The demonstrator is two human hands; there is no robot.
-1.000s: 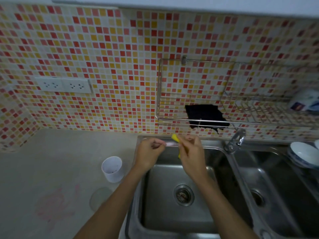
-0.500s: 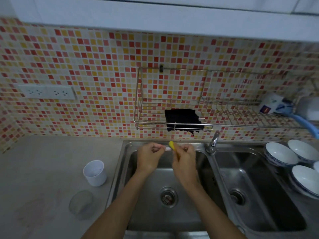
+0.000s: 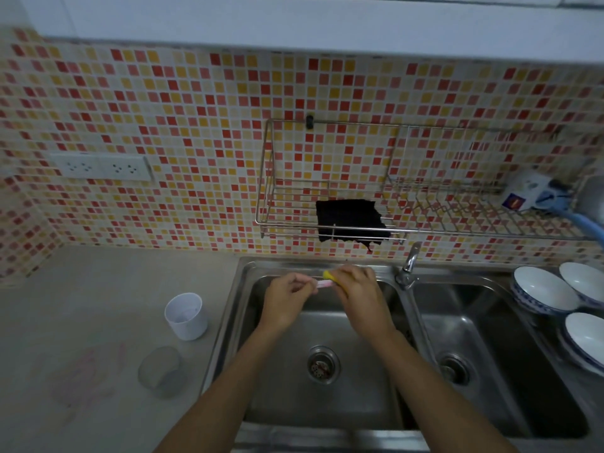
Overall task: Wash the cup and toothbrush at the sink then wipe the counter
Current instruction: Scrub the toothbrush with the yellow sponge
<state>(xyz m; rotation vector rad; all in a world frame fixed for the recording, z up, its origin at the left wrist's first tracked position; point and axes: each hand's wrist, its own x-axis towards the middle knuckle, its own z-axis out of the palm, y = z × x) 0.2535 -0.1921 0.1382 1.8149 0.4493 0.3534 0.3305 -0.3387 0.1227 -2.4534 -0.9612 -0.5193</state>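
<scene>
Over the far edge of the left sink (image 3: 327, 400), the left hand (image 3: 287, 302) grips the toothbrush (image 3: 324, 284), its length running left to right into the right hand (image 3: 359, 295), closed on something yellow (image 3: 327, 274). The cup (image 3: 186, 316) stands on the surface (image 3: 98, 305), nearer the left hand.
</scene>
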